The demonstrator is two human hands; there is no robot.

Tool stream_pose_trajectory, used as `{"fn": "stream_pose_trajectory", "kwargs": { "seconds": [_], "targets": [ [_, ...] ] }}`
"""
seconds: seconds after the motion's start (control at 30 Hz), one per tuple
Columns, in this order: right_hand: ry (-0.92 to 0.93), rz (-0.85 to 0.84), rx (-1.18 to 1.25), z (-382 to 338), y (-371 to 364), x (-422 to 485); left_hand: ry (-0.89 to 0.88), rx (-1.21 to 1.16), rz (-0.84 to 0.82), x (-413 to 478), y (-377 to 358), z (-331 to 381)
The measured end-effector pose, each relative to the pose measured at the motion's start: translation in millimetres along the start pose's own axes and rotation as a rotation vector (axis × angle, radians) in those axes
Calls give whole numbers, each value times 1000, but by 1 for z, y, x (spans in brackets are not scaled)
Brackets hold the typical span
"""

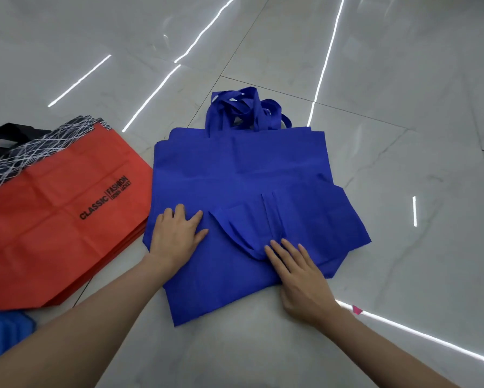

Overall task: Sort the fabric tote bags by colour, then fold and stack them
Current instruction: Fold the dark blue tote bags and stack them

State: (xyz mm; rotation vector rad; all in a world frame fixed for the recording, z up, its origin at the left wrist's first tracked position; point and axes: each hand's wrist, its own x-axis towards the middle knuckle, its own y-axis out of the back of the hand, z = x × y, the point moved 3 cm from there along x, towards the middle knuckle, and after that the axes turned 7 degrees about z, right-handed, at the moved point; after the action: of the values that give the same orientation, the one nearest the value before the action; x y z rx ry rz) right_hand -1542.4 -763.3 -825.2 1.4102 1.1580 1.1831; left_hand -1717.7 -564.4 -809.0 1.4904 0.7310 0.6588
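Blue tote bags (pixel 243 163): stacked on the floor (pixel 403 79), top bag folded over.
Left hand (pixel 176 233): flat, fingers straight, pressing the top bag.
Right hand (pixel 299 275): flat, fingertips at a handle strap (pixel 235 239).
Red tote bags (pixel 56 219): stacked beside, to the left.

Red bags (pixel 59 219) and black bag (pixel 0 135) cropped left.
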Motion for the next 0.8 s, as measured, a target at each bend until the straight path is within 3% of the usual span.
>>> {"fn": "stream_pose_trajectory", "kwargs": {
  "seconds": [0.23,0.33,0.47,0.6,0.67,0.8],
  "targets": [
    [-41,-134,-70,-15,-15,-7,197,-113,-144,-15,5,0],
    [5,-32,-94,-13,-9,-2,367,-353,-189,-22,5,-3],
    [-52,57,-50,-8,8,9,467,-642,-252,-27,1,-11],
    [-340,24,465,9,12,13,723,-1259,-313,-39,7,-9],
    [-508,-26,770,15,17,13,784,-1421,-257,-40,10,-13],
    [-676,68,988,20,22,21,517,-1530,-231,-30,18,-12]
  ]
}}
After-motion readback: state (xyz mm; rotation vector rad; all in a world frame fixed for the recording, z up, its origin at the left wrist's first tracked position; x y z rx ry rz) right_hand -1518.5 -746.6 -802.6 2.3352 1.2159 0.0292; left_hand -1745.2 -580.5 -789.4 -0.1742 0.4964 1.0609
